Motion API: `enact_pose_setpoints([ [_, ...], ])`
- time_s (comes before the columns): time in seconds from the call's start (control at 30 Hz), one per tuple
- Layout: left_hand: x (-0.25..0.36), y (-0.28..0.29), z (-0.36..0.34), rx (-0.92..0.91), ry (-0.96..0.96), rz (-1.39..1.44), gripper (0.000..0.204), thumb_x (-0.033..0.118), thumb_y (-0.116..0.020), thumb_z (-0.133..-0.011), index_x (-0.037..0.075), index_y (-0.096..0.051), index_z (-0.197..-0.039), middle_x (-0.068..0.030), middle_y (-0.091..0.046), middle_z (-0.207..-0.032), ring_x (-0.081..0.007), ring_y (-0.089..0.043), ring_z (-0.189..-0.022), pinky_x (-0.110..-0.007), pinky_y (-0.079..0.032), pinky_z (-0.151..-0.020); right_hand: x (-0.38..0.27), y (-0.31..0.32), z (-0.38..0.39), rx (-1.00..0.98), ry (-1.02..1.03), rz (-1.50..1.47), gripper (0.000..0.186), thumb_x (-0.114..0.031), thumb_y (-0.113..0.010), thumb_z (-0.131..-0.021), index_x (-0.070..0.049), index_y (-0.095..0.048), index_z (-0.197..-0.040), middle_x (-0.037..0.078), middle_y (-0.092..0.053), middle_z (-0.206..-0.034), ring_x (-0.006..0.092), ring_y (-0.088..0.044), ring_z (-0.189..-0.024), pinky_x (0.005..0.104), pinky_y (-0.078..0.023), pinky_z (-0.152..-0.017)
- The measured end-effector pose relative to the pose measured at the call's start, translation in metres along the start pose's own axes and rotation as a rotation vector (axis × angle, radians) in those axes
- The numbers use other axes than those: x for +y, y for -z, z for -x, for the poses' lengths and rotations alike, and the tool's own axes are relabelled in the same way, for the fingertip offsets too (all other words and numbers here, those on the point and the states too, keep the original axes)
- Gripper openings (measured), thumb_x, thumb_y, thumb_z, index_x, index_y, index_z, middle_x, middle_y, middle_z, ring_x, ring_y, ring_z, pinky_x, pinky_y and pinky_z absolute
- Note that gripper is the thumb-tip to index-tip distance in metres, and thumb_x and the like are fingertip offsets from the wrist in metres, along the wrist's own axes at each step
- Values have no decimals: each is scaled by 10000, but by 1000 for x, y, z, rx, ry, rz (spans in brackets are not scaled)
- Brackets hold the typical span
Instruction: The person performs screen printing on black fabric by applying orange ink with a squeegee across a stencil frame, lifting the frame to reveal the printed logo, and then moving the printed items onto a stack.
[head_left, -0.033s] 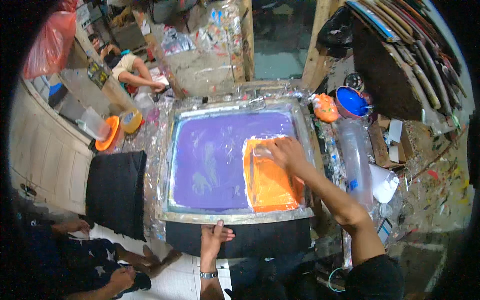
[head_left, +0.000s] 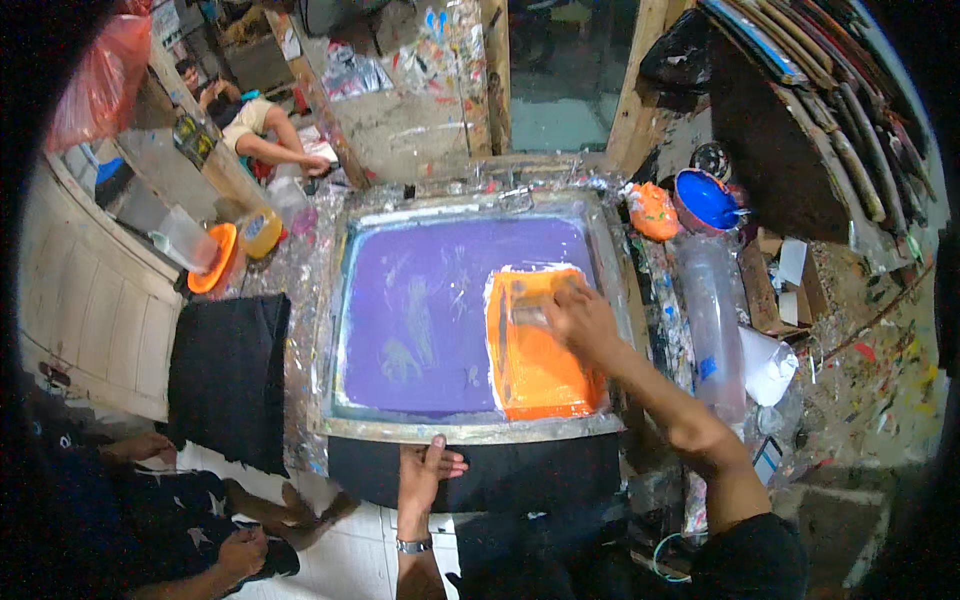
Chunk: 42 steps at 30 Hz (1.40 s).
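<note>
A screen-printing frame (head_left: 330, 330) lies on the bench, its mesh mostly purple (head_left: 420, 300) with an orange ink patch (head_left: 540, 370) at the right. My right hand (head_left: 580, 320) is closed on a squeegee (head_left: 528, 313) over the orange patch; part of the tool is hidden by my fingers. My left hand (head_left: 428, 468) grips the frame's near edge, thumb on top and fingers curled. Black fabric (head_left: 540, 470) hangs below that edge.
Black fabric (head_left: 225, 370) lies left. Containers (head_left: 205, 260) stand back left. A blue ink bowl (head_left: 705, 200), orange lump (head_left: 652, 210), clear roll (head_left: 712, 330) and cardboard box (head_left: 775, 300) are right. Stacked screens (head_left: 830, 140) lean upper right. One person (head_left: 260, 140) sits back left; another (head_left: 180, 520) is lower left.
My right hand has moved slightly right with the squeegee over the orange ink. The whole scene sits a little higher in the picture; my left hand keeps its grip.
</note>
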<state>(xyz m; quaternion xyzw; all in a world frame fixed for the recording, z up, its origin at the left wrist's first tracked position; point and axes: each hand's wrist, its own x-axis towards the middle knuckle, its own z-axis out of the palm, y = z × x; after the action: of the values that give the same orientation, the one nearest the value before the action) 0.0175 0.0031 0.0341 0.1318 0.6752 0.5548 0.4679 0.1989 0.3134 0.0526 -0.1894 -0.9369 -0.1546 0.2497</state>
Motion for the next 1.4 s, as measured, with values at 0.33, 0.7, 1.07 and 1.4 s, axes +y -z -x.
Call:
enact_pose_setpoints([
  [0.33,-13,-4,-5,129,-126,103,443,283,-621,-961,-100,-438,-1086,-185,-642,-756,-230,-647,-574,-312,-537,-508,-83,112,55,-107,-86,-158,401,-452,-700,-809,-84,-581,-913,80,-596,-886,236,-624,-859,558,-417,-935],
  [0.7,131,-108,41,259,-860,-185,244,157,-628,-926,9,-515,-1083,-135,-632,-836,-239,-635,-685,-365,-497,-606,-6,206,-107,268,-267,133,586,-662,-631,-764,-81,-628,-837,110,-617,-744,249,-597,-722,448,-424,-717],
  [1.07,0,-212,18,-199,-482,-1031,327,98,-597,-861,-26,-457,-1129,-293,-630,-952,-464,-645,-822,-534,-542,-701,68,273,-209,-2,-424,-124,742,-636,-559,-861,88,-704,-787,281,-676,-766,420,-693,-796,469,-547,-756],
  [1.4,10,-215,59,-723,-339,-683,426,-7,-476,-885,-70,-412,-1302,-333,-604,-914,-429,-638,-793,-506,-508,-679,111,225,-277,-35,-779,10,903,-794,-502,-799,83,-714,-807,229,-684,-778,321,-669,-725,401,-522,-687],
])
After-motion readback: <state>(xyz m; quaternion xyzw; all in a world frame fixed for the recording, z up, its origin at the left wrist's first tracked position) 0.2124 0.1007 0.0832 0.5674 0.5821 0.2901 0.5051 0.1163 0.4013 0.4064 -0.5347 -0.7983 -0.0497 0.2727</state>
